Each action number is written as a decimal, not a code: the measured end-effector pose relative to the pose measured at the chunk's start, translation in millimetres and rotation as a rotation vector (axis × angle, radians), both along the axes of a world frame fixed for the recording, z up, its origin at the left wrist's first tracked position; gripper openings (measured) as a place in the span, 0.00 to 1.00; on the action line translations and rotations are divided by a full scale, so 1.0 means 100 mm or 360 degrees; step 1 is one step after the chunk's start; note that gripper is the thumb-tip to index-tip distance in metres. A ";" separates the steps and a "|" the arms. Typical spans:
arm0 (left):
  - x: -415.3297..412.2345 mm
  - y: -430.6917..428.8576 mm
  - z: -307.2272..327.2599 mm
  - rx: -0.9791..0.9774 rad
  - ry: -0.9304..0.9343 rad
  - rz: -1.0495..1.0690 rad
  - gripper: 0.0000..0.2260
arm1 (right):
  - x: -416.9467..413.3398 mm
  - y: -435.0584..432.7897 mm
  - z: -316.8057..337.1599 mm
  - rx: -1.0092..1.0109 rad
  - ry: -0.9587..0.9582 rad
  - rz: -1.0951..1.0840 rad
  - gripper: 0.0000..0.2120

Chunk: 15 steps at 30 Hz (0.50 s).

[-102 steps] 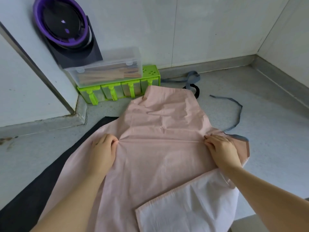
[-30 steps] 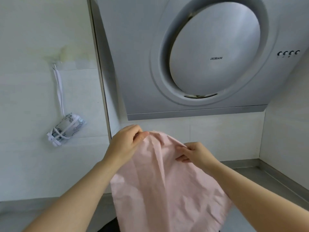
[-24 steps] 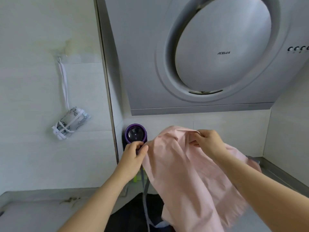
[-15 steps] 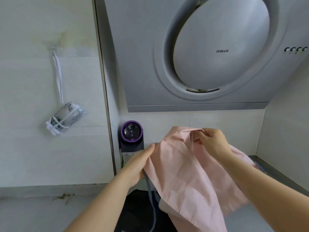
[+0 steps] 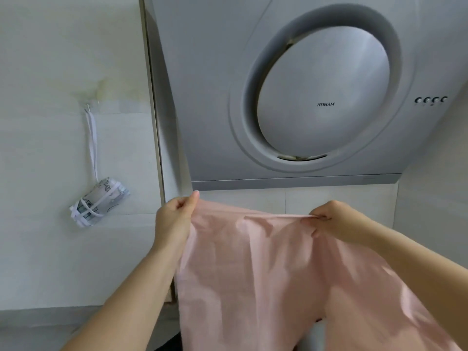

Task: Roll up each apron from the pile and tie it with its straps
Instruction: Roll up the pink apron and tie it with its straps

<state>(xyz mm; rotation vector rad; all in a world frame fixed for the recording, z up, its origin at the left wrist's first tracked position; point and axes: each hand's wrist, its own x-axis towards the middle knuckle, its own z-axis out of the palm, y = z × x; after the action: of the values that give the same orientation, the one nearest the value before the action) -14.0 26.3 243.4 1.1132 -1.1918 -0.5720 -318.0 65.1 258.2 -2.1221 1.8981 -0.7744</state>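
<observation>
I hold a pale pink apron [image 5: 266, 274] up in the air in front of me, and it hangs down past the bottom of the view. My left hand [image 5: 174, 219] pinches its top edge at the left. My right hand [image 5: 334, 221] pinches the same edge at the right, so the edge is stretched between them. The apron's straps are hidden. A rolled, patterned apron [image 5: 98, 201] tied with white straps hangs on the wall at the left.
A grey range hood [image 5: 304, 97] with a round panel fills the wall ahead, above my hands. White tiled wall [image 5: 50, 148] lies to the left. A strip of grey countertop [image 5: 38, 325] and a bit of dark cloth [image 5: 172, 344] show at the bottom.
The apron has gone from lying flat on the counter to being lifted up. In the last second my hands shifted along its edge and pulled apart, stretching it wide.
</observation>
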 end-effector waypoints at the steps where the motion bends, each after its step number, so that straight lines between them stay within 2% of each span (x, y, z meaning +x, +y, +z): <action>1: 0.06 -0.02 0.07 -0.0073 -0.0182 0.0080 0.11 | 0.00 0.02 0.07 0.0125 0.0010 0.0052 0.15; 3: 0.18 -0.06 0.23 -0.0100 -0.0566 0.0196 0.11 | 0.02 0.04 0.16 0.0320 -0.0018 0.0152 0.16; 6: 0.30 -0.14 0.37 0.0006 -0.1101 0.0483 0.14 | 0.13 0.06 0.22 0.0380 -0.0127 0.0183 0.16; 8: 0.18 -0.07 0.38 -0.0298 -0.1397 0.0665 0.19 | 0.25 0.07 0.19 0.0359 -0.0170 0.0159 0.16; 10: -0.17 0.12 0.30 -0.0537 -0.1703 0.0279 0.29 | 0.40 0.07 0.14 0.0365 -0.0175 0.0187 0.15; 11: -0.34 0.19 0.21 -0.0470 -0.1881 0.0039 0.32 | 0.49 0.07 0.12 0.0372 -0.0177 0.0219 0.15; 12: -0.48 0.21 0.12 -0.0320 -0.2006 -0.0163 0.30 | 0.55 0.07 0.10 0.0381 -0.0181 0.0247 0.14; 13: -0.57 0.19 0.03 -0.0179 -0.2043 -0.0311 0.25 | 0.59 0.08 0.06 0.0398 -0.0194 0.0264 0.13; 15: -0.55 0.10 -0.03 -0.0152 -0.1931 -0.0443 0.13 | 0.59 0.06 0.02 0.0410 -0.0243 0.0288 0.12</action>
<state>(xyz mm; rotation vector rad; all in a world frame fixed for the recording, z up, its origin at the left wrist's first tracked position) -69.4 35.9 240.9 1.2267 -2.4075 0.0354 -258.8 71.5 260.5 -1.9815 1.6063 -0.5987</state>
